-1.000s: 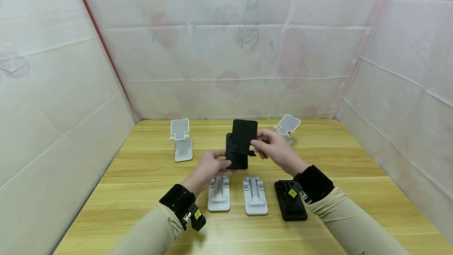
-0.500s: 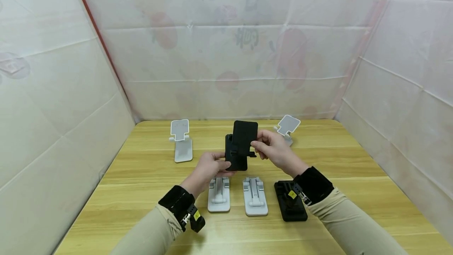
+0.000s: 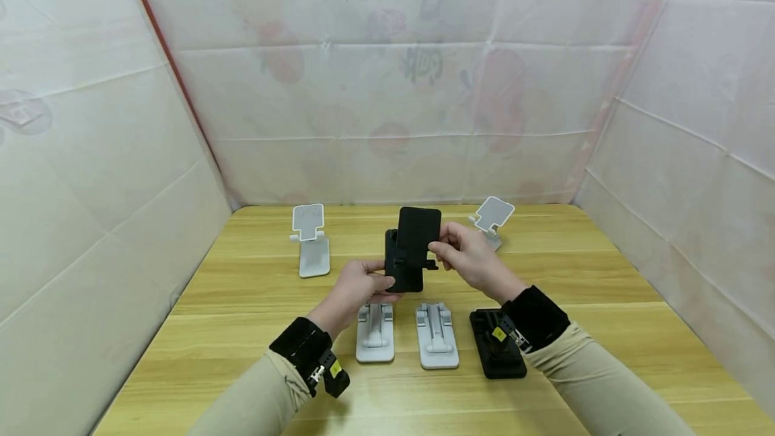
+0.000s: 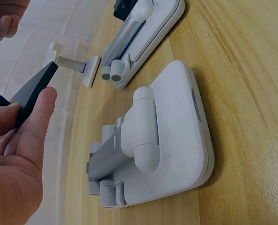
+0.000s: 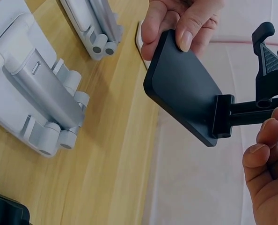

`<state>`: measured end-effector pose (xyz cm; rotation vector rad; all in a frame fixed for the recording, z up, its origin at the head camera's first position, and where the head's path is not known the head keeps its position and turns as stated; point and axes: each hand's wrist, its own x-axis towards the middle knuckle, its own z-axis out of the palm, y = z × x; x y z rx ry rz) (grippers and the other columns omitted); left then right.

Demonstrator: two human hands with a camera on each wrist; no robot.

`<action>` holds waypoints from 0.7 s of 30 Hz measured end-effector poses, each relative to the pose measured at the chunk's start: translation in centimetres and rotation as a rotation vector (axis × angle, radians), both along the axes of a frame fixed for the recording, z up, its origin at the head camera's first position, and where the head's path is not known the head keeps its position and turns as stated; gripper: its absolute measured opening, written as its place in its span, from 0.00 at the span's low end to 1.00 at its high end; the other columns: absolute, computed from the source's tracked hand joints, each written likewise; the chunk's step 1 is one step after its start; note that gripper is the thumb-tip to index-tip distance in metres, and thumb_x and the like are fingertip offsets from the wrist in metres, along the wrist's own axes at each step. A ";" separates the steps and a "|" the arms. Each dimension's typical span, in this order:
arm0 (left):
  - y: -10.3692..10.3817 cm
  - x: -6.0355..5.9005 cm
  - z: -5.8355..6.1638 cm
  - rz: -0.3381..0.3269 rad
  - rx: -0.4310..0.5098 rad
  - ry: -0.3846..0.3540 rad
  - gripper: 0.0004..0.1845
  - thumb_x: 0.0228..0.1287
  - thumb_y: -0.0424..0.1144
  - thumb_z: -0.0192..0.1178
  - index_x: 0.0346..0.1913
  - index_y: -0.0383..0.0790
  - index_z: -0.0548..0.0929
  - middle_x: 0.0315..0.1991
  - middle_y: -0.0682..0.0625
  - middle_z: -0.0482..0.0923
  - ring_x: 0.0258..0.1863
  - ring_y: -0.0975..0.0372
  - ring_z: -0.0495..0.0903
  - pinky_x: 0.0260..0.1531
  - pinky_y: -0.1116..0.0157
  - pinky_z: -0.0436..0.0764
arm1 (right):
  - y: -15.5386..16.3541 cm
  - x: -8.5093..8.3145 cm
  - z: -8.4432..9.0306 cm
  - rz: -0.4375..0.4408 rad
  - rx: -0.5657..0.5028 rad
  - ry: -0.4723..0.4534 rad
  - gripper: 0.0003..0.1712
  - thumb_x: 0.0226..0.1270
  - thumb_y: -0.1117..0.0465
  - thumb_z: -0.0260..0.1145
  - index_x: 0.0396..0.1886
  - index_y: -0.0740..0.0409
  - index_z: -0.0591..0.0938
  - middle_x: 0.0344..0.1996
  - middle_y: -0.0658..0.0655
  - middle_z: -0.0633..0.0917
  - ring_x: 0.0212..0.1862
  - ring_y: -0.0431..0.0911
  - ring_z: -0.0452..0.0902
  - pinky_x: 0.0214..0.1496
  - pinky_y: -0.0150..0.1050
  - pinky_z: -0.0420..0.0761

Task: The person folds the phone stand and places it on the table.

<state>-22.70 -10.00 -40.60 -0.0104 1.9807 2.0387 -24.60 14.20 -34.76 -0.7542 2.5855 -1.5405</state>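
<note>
Both hands hold a black folding phone stand (image 3: 413, 247) above the middle of the wooden table (image 3: 254, 288). My left hand (image 3: 377, 281) grips its flat base plate (image 5: 183, 89) at the lower end, thumb and fingers on the plate's edges. My right hand (image 3: 442, 252) pinches the stand's upper plate and hinged arm (image 5: 251, 112). The stand is partly unfolded. In the left wrist view only a thin edge of the black stand (image 4: 33, 91) shows beside my left hand (image 4: 22, 136).
Two folded white stands (image 3: 375, 332) (image 3: 436, 335) and a folded black stand (image 3: 496, 352) lie in a row below the hands. Two unfolded white stands (image 3: 311, 241) (image 3: 493, 215) stand at the back. White sheeting walls close in three sides.
</note>
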 end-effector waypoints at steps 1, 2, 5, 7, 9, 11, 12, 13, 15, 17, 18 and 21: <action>0.0 0.0 0.0 -0.002 -0.001 0.000 0.25 0.71 0.28 0.60 0.69 0.29 0.74 0.56 0.32 0.82 0.43 0.50 0.90 0.45 0.59 0.91 | 0.0 0.0 0.0 0.001 0.003 0.007 0.09 0.79 0.61 0.61 0.36 0.59 0.73 0.25 0.57 0.77 0.28 0.51 0.73 0.27 0.37 0.72; 0.0 0.0 0.1 -0.004 -0.002 0.001 0.25 0.71 0.28 0.60 0.69 0.29 0.74 0.56 0.32 0.82 0.43 0.50 0.90 0.45 0.59 0.91 | 0.0 0.1 0.1 0.002 0.006 0.016 0.09 0.79 0.61 0.61 0.36 0.58 0.73 0.25 0.57 0.77 0.28 0.51 0.73 0.27 0.37 0.72; 0.0 0.1 0.2 -0.006 -0.008 -0.003 0.25 0.72 0.28 0.60 0.70 0.29 0.73 0.56 0.32 0.82 0.43 0.50 0.90 0.45 0.59 0.91 | 0.0 0.2 0.1 0.006 0.014 0.036 0.09 0.79 0.62 0.61 0.36 0.58 0.73 0.25 0.58 0.77 0.27 0.50 0.73 0.27 0.37 0.71; 0.0 0.1 0.2 -0.007 -0.008 -0.002 0.25 0.72 0.28 0.60 0.70 0.29 0.73 0.56 0.32 0.82 0.43 0.50 0.90 0.45 0.59 0.91 | 0.0 0.2 0.0 0.008 0.016 0.052 0.08 0.79 0.62 0.61 0.36 0.58 0.73 0.25 0.60 0.77 0.27 0.50 0.73 0.27 0.37 0.72; 0.0 0.2 0.2 -0.009 -0.006 -0.001 0.25 0.72 0.28 0.60 0.70 0.29 0.73 0.56 0.32 0.82 0.43 0.50 0.90 0.45 0.58 0.90 | 0.0 0.3 0.0 0.007 0.016 0.061 0.08 0.79 0.62 0.61 0.36 0.58 0.73 0.26 0.63 0.78 0.27 0.50 0.73 0.27 0.37 0.72; 0.0 0.2 0.2 -0.013 -0.004 0.002 0.26 0.72 0.28 0.60 0.70 0.28 0.73 0.56 0.32 0.82 0.43 0.50 0.90 0.45 0.58 0.90 | 0.0 0.3 -0.1 0.002 0.019 0.071 0.08 0.79 0.62 0.61 0.37 0.57 0.74 0.27 0.64 0.78 0.28 0.49 0.73 0.27 0.37 0.72; 0.0 0.1 0.2 -0.015 -0.003 0.003 0.26 0.71 0.28 0.60 0.70 0.28 0.72 0.56 0.32 0.82 0.43 0.49 0.90 0.46 0.58 0.90 | 0.0 0.3 -0.2 -0.002 0.022 0.077 0.07 0.79 0.62 0.61 0.37 0.56 0.74 0.27 0.65 0.79 0.28 0.49 0.73 0.27 0.37 0.72; 0.0 0.1 0.2 -0.018 -0.001 0.003 0.26 0.71 0.28 0.60 0.70 0.28 0.72 0.55 0.31 0.82 0.43 0.49 0.90 0.46 0.57 0.90 | 0.0 0.3 -0.2 -0.005 0.025 0.080 0.07 0.79 0.61 0.61 0.37 0.56 0.74 0.28 0.65 0.79 0.28 0.49 0.73 0.27 0.37 0.72; 0.0 0.1 0.2 -0.022 0.003 0.000 0.26 0.71 0.28 0.61 0.70 0.28 0.72 0.55 0.32 0.82 0.43 0.49 0.90 0.47 0.57 0.90 | 0.0 0.3 -0.2 -0.012 0.033 0.091 0.07 0.79 0.61 0.61 0.38 0.55 0.74 0.28 0.66 0.79 0.28 0.49 0.73 0.27 0.38 0.72; 0.0 0.0 0.2 -0.026 0.006 -0.004 0.26 0.71 0.28 0.61 0.70 0.28 0.72 0.55 0.32 0.82 0.43 0.50 0.90 0.47 0.56 0.90 | 0.0 0.3 -0.3 -0.017 0.042 0.109 0.07 0.79 0.61 0.61 0.38 0.54 0.74 0.29 0.65 0.79 0.28 0.50 0.73 0.27 0.38 0.72; 0.0 0.0 0.2 -0.027 0.007 -0.006 0.26 0.71 0.28 0.61 0.70 0.28 0.72 0.55 0.32 0.82 0.43 0.50 0.90 0.47 0.57 0.90 | 0.0 0.3 -0.3 -0.018 0.045 0.119 0.07 0.79 0.61 0.61 0.38 0.54 0.74 0.29 0.65 0.79 0.28 0.51 0.74 0.27 0.38 0.72; 0.0 0.1 0.2 -0.027 0.011 -0.008 0.27 0.71 0.28 0.61 0.70 0.28 0.72 0.55 0.32 0.83 0.42 0.50 0.90 0.46 0.57 0.90 | 0.0 0.3 -0.4 -0.026 0.053 0.155 0.07 0.79 0.61 0.61 0.37 0.54 0.74 0.27 0.61 0.79 0.28 0.54 0.74 0.26 0.37 0.72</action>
